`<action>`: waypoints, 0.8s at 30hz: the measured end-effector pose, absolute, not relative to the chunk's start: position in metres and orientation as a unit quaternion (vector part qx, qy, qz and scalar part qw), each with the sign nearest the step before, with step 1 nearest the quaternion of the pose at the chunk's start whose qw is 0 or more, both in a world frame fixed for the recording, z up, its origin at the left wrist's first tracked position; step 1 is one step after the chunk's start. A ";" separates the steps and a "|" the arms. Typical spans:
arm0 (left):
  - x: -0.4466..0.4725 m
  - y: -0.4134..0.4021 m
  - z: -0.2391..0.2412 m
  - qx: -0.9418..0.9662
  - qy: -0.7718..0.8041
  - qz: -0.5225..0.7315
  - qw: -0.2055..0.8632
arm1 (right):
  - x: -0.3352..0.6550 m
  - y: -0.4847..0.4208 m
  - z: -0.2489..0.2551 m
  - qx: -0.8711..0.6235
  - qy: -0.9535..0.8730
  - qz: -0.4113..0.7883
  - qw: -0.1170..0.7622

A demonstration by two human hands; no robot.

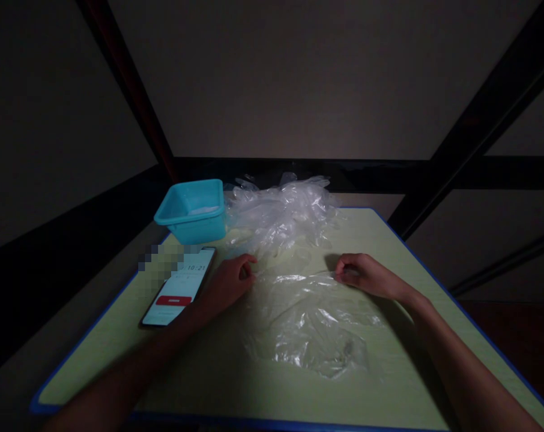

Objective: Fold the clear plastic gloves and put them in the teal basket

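A clear plastic bag lies flat and crinkled on the pale green table. My left hand pinches the bag's upper left edge with closed fingers. My right hand pinches its upper right edge the same way, so the top edge is stretched between them. Behind the bag sits a heap of clear plastic gloves.
A turquoise plastic tub stands at the table's far left corner. A phone with a lit screen and a red button lies left of my left hand. Dark frame bars cross behind the table. The table has a blue rim.
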State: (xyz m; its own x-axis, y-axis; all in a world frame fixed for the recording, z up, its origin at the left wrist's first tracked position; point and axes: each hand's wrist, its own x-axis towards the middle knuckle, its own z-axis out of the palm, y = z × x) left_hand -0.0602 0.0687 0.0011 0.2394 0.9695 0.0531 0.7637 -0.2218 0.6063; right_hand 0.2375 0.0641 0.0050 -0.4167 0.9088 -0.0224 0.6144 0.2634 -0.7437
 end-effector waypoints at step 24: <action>-0.065 0.070 0.017 0.567 0.583 0.369 0.450 | 0.245 0.061 0.018 -0.608 -0.640 0.354 0.309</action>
